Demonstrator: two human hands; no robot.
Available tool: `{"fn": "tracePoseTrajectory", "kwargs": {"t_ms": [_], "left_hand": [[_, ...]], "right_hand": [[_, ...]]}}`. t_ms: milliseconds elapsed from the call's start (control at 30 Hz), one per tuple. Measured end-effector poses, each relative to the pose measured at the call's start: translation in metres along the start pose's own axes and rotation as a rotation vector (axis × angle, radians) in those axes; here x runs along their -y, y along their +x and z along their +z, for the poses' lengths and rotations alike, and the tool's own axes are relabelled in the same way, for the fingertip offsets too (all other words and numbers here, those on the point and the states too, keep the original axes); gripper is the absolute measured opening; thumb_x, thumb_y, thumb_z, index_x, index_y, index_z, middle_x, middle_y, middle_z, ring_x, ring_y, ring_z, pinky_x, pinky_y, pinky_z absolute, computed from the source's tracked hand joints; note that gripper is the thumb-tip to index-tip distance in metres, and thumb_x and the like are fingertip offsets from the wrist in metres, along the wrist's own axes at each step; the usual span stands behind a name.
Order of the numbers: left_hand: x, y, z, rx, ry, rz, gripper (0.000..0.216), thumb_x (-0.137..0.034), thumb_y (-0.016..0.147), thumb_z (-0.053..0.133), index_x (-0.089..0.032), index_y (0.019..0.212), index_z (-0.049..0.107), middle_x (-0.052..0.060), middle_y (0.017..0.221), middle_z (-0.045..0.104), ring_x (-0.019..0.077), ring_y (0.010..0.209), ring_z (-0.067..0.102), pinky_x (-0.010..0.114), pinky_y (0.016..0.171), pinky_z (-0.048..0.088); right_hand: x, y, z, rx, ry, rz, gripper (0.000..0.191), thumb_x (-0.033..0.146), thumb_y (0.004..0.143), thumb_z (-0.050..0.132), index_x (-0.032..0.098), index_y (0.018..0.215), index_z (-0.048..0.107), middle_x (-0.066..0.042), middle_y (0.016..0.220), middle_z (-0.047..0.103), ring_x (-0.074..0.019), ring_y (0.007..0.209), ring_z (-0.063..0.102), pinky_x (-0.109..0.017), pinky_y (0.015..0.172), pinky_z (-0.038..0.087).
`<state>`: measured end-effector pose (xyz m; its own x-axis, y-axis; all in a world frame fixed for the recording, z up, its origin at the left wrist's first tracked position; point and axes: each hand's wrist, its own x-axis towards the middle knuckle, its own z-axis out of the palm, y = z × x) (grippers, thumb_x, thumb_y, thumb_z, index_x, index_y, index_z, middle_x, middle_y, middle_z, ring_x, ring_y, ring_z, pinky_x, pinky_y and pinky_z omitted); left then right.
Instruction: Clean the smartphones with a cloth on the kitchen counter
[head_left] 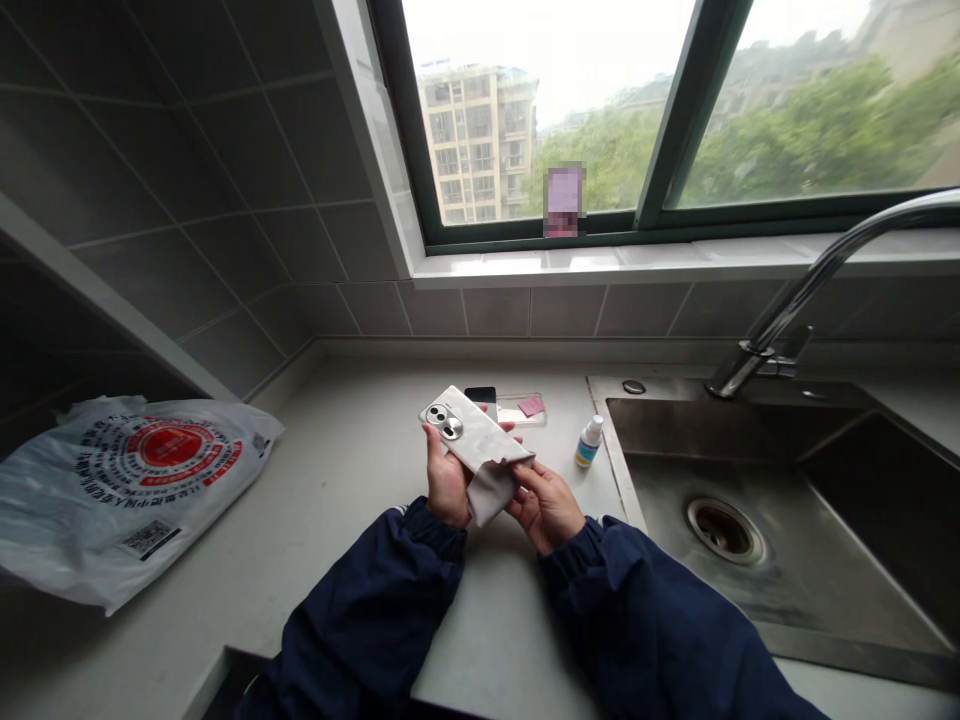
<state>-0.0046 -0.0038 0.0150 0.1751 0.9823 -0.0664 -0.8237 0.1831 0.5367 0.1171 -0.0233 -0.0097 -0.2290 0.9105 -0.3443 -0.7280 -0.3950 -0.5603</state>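
White, glossy-backed phone (pixel 476 432), round camera lenses at its upper-left end, held tilted above the counter (pixel 345 470). Left hand (pixel 448 480) curls around it from below, thumb at the near edge, fingertips past the far edge. Right hand (pixel 550 503) pinches a grey cloth (pixel 491 492) at the phone's lower-right end; cloth covers that corner. Beyond: a flat dark-topped item (pixel 480 394) and a clear case (pixel 511 414) bearing a pink piece (pixel 531 406), both partly hidden by the phone. Spray bottle (pixel 589 442) upright between right hand and sink (pixel 634 500).

Printed plastic bag (pixel 150 480), steel sink (pixel 806 530), curved faucet (pixel 789 293), dark-framed window (pixel 679 112), grey wall tiles (pixel 214 180)
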Motion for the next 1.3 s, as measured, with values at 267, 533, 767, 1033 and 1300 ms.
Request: {"fn": "tracePoseTrajectory", "kwargs": {"t_ms": [267, 533, 767, 1033, 1300], "left_hand": [[0.003, 0.000, 0.000, -0.029, 0.008, 0.090, 0.082, -0.083, 0.079, 0.040, -0.014, 0.118, 0.062, 0.019, 0.106, 0.071, 0.0375, 0.097, 0.069, 0.054, 0.083, 0.053], [0.004, -0.002, 0.003, 0.000, 0.029, 0.102, 0.079, -0.082, 0.081, 0.038, -0.013, 0.110, 0.064, 0.018, 0.097, 0.072, 0.0351, 0.090, 0.071, 0.050, 0.079, 0.055], [0.004, -0.001, 0.002, 0.002, 0.127, 0.136, 0.081, -0.082, 0.083, 0.031, -0.013, 0.107, 0.064, 0.017, 0.091, 0.072, 0.0341, 0.090, 0.071, 0.048, 0.080, 0.055], [0.002, -0.002, 0.006, -0.004, 0.149, 0.208, 0.081, -0.081, 0.083, 0.032, -0.011, 0.107, 0.064, 0.016, 0.089, 0.073, 0.0346, 0.092, 0.071, 0.048, 0.080, 0.056], [0.004, -0.002, 0.005, -0.041, 0.085, 0.178, 0.076, -0.079, 0.082, 0.040, -0.011, 0.107, 0.065, 0.016, 0.094, 0.073, 0.0330, 0.089, 0.072, 0.047, 0.079, 0.057]], "right_hand": [[-0.005, 0.001, -0.004, -0.014, -0.068, 0.029, 0.042, 0.036, 0.062, 0.089, 0.021, 0.098, 0.071, -0.004, 0.091, 0.074, -0.0170, 0.071, 0.070, -0.031, 0.066, 0.058], [-0.009, 0.005, -0.010, -0.024, -0.133, 0.019, 0.050, 0.041, 0.059, 0.091, 0.021, 0.101, 0.073, -0.005, 0.092, 0.074, -0.0187, 0.075, 0.071, -0.033, 0.068, 0.059], [-0.007, 0.005, -0.010, -0.061, -0.198, -0.078, 0.054, 0.039, 0.056, 0.093, 0.022, 0.103, 0.074, -0.006, 0.102, 0.074, -0.0202, 0.088, 0.070, -0.029, 0.069, 0.058], [-0.007, 0.003, -0.009, -0.069, -0.304, -0.141, 0.049, 0.044, 0.056, 0.092, 0.018, 0.094, 0.075, -0.006, 0.092, 0.073, -0.0215, 0.084, 0.068, -0.032, 0.064, 0.059], [-0.009, 0.010, -0.017, -0.052, -0.377, -0.266, 0.045, 0.040, 0.053, 0.093, 0.016, 0.084, 0.072, -0.002, 0.078, 0.071, -0.0187, 0.074, 0.066, -0.027, 0.063, 0.055]]}}
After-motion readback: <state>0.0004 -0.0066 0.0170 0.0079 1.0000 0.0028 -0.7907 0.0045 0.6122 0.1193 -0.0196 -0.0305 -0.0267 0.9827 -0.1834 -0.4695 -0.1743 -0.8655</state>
